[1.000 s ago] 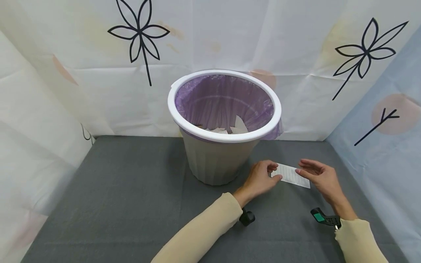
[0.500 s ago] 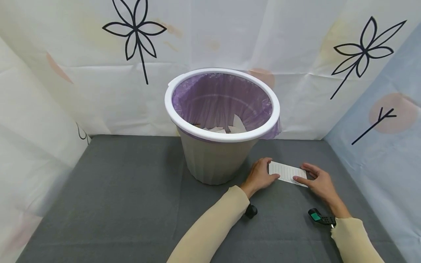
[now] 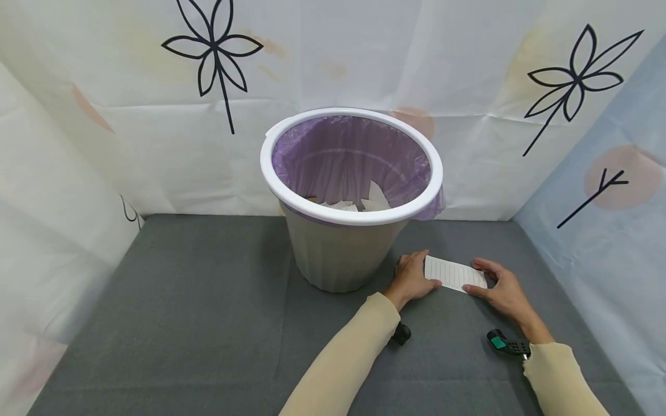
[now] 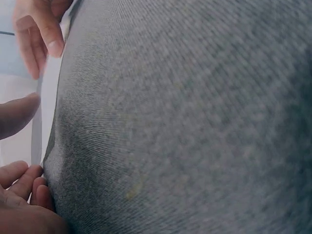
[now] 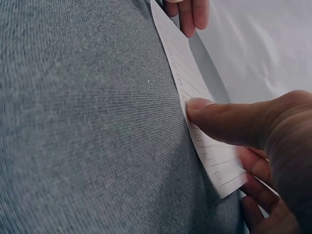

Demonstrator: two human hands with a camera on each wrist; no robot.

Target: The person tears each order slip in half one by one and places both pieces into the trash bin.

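Note:
A small white slip of paper (image 3: 450, 273) with printed lines lies on the grey cloth, right of the bin. In the right wrist view, small printed boxes run along one edge of the slip (image 5: 192, 112). My right hand (image 3: 503, 292) holds its right end, thumb on top and fingers at the far edge and end. At the left end is my left hand (image 3: 411, 278), its thumb near the front corner and its fingertips near the back corner. In the left wrist view, a wide gap separates left thumb (image 4: 19, 114) from fingers, with the slip (image 4: 48, 97) beyond.
A pale bin (image 3: 338, 248) with a white rim and purple liner stands behind and left of the hands. White paper pieces (image 3: 376, 199) lie inside it. Printed cloth walls (image 3: 333, 52) enclose the grey cloth surface (image 3: 182, 323) at back and sides.
The left hand has shifted slightly to the slip's left end, and its fingers have spread apart. The right hand has come further round the right end. The bin stays in place.

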